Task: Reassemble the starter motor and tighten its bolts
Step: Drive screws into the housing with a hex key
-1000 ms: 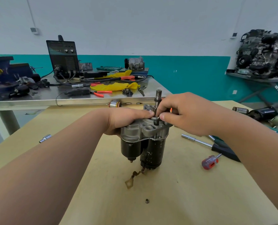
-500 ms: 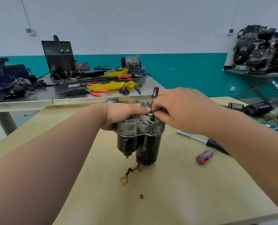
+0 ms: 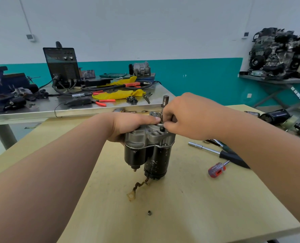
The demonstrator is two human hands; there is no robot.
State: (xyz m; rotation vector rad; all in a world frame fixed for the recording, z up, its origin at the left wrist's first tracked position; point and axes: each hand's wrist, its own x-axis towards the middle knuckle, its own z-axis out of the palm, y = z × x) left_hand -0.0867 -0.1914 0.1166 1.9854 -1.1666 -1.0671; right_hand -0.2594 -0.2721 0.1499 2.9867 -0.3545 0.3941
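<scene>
The starter motor (image 3: 151,151) stands upright on the wooden table, black cylinders below and a silver aluminium housing (image 3: 145,135) on top. A steel shaft (image 3: 165,100) sticks up from the housing. My left hand (image 3: 131,125) grips the housing from the left side. My right hand (image 3: 186,116) pinches a small part at the base of the shaft with thumb and fingertips; the part itself is mostly hidden. A copper braided lead with a ring terminal (image 3: 137,188) hangs from the motor's bottom. A loose nut (image 3: 149,213) lies on the table in front.
To the right lie a red-handled screwdriver (image 3: 216,170), a socket driver with a black handle (image 3: 217,152) and more starter parts (image 3: 275,116). Behind is a metal bench (image 3: 75,109) with a welder (image 3: 62,67), yellow cloth, pliers and a vice. An engine (image 3: 282,53) sits on a rack at right.
The view has shifted slightly. Both hands stay on the top of the starter motor, with my right fingers working lower around the base of the shaft.
</scene>
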